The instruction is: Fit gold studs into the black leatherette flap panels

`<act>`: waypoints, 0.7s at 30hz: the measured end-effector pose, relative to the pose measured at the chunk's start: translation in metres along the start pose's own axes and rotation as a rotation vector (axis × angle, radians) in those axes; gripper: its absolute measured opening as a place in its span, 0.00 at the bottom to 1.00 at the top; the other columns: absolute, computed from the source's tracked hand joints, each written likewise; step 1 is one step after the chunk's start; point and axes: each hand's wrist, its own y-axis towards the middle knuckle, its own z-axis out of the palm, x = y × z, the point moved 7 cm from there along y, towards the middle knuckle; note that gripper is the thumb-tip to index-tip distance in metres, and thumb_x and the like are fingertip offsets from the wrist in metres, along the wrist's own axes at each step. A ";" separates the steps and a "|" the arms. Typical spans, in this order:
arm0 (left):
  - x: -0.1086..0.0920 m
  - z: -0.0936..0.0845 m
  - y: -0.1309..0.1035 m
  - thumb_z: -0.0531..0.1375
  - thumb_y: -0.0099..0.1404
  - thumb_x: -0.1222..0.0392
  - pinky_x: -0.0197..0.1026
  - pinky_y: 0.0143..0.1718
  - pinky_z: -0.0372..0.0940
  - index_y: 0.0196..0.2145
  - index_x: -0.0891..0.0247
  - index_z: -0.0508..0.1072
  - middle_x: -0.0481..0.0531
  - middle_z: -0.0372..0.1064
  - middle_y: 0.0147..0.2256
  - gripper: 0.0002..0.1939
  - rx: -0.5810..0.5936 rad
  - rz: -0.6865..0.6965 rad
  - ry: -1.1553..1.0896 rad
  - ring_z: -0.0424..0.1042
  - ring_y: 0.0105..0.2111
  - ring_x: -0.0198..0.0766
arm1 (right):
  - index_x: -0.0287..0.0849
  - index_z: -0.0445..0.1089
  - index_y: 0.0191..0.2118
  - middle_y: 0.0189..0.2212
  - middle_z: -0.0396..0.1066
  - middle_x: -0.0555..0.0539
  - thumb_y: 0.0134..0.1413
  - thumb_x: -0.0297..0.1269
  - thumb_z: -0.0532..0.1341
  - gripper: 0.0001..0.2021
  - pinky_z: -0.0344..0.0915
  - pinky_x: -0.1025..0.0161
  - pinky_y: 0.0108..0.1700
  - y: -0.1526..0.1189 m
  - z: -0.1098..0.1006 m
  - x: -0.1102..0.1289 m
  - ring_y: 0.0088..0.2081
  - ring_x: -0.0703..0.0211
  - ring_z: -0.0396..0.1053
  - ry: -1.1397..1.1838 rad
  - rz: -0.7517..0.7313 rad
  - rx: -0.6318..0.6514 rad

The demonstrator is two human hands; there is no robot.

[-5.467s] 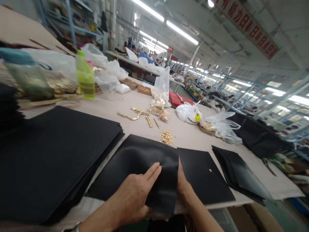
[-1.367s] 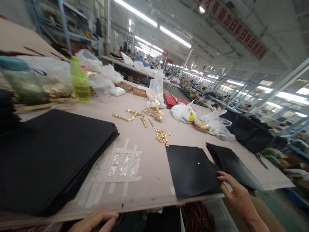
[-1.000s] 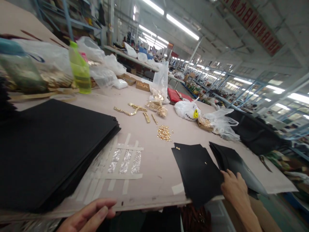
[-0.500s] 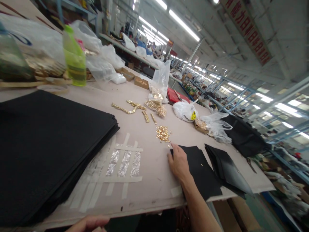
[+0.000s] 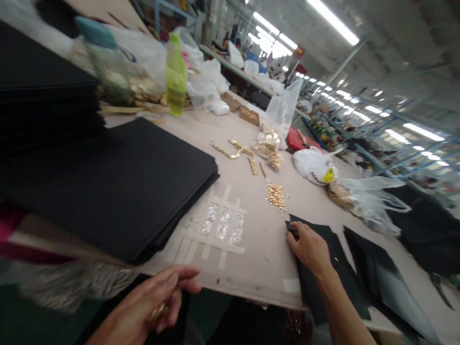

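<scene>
My left hand [image 5: 161,297] is over the table's front edge, index finger stretched out and lower fingers curled round small gold-coloured metal pieces [image 5: 158,312]. My right hand [image 5: 309,245] lies at the near-left corner of a black sheet [image 5: 323,225], with thumb and index finger closing on its edge; the fingertips are partly hidden. A small gold fitting [image 5: 336,259] rests on that sheet. Just beyond my right hand is a loose pile of small gold fittings [image 5: 276,195]. Gold chain-like strips [image 5: 252,166] lie behind the pile.
A tall stack of black sheets [image 5: 154,182] covers the left side. Taped clear strips [image 5: 223,225] are in the middle. More black sheets [image 5: 381,278] lie right. Behind stand a yellow-green bottle [image 5: 176,79], small box [image 5: 249,115], bagged gold parts [image 5: 269,143] and a white bag [image 5: 314,165].
The view has swung left, shifting everything right. My left hand has come up further into view, showing gold pieces in it. My right hand has drawn back from the pile onto the sheet's edge.
</scene>
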 end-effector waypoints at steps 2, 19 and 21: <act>-0.015 0.017 -0.007 0.55 0.68 0.45 0.36 0.30 0.66 0.49 0.63 0.76 0.58 0.77 0.41 0.22 0.131 -0.011 -0.181 0.71 0.32 0.36 | 0.43 0.69 0.49 0.43 0.76 0.43 0.62 0.42 0.55 0.15 0.64 0.60 0.33 0.000 0.002 -0.007 0.38 0.49 0.76 -0.089 0.028 -0.010; -0.048 0.017 -0.025 0.40 0.74 0.45 0.50 0.68 0.42 0.60 0.67 0.64 0.60 0.60 0.64 0.30 0.162 0.173 -0.460 0.52 0.66 0.44 | 0.45 0.70 0.51 0.40 0.76 0.43 0.62 0.33 0.60 0.12 0.72 0.59 0.40 -0.115 -0.071 0.264 0.39 0.54 0.74 0.970 -0.661 0.172; -0.045 0.012 -0.026 0.45 0.72 0.43 0.49 0.68 0.40 0.58 0.68 0.67 0.60 0.62 0.62 0.30 0.139 0.158 -0.577 0.51 0.66 0.46 | 0.44 0.71 0.50 0.41 0.76 0.43 0.63 0.29 0.58 0.12 0.72 0.58 0.44 -0.119 -0.069 0.270 0.42 0.54 0.74 1.023 -0.677 0.127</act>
